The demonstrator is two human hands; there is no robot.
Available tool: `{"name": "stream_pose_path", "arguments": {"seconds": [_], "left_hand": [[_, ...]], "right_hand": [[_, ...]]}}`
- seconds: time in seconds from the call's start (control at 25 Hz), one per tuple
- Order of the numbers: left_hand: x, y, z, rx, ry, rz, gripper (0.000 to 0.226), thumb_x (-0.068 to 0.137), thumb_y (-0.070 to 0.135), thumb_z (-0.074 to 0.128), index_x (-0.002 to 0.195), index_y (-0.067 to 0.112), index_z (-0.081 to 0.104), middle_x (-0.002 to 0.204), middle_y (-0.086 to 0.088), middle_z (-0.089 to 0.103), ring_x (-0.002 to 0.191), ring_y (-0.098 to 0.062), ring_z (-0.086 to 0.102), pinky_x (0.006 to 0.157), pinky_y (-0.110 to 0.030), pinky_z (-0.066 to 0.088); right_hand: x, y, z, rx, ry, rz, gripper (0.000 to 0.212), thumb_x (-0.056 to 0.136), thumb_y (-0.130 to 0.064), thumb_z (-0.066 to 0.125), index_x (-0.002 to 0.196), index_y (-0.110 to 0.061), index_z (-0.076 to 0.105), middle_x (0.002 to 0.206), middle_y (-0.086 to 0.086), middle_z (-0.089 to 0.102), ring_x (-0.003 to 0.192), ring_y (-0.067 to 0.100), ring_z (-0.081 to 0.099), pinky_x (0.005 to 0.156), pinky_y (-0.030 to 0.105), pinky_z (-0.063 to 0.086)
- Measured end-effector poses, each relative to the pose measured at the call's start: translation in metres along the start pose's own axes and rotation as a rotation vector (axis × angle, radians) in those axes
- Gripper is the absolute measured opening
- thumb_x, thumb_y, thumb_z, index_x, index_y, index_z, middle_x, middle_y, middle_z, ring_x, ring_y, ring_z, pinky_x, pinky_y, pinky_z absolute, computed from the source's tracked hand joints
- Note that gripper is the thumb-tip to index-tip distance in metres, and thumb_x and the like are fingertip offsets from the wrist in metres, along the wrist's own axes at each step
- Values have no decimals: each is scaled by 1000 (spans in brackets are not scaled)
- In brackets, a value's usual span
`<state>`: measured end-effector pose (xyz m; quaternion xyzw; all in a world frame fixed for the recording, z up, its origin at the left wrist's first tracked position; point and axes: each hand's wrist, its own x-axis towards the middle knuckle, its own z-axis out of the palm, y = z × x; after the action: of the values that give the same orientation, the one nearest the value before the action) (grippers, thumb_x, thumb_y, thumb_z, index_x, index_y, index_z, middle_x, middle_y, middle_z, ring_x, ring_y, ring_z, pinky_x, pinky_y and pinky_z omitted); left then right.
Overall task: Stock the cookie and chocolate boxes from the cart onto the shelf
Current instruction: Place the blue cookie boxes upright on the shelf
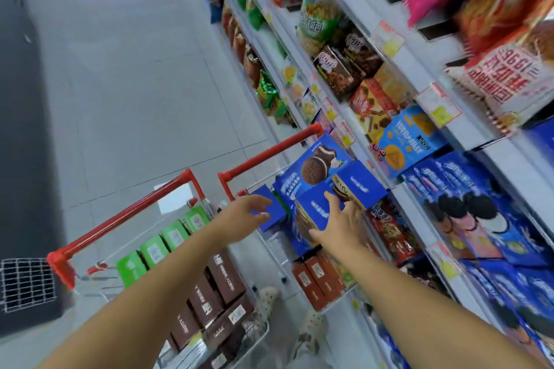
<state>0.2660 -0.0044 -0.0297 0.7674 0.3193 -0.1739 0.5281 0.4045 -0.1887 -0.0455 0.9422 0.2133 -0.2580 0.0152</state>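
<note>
Blue boxes [311, 171] — four in cart [269, 153]; right hand [338, 225] grips one

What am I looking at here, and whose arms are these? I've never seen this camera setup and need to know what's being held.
There is no machine here. These are a person's two bare arms, seen by one wide-angle camera worn on their head, which is why the view is tilted. The right hand grips a blue cookie box above the cart. The left hand, fingers straight, reaches to another blue box beside it; I cannot tell whether it touches. The cart holds green boxes and brown boxes. The shelf on the right carries snack packs and boxes.
</note>
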Motion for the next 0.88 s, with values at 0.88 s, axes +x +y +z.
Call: {"name": "stream_pose_path", "arguments": {"seconds": [0.88], "left_hand": [[7, -22, -25, -506, -184, -87, 65, 64, 35, 82, 120, 20, 53, 107, -7, 73, 94, -30, 72, 91, -47, 54]], "right_hand": [[50, 70, -23, 347, 107, 116, 101, 75, -44, 77, 152, -17, 17, 153, 12, 24, 136, 33, 35, 103, 45, 39]]}}
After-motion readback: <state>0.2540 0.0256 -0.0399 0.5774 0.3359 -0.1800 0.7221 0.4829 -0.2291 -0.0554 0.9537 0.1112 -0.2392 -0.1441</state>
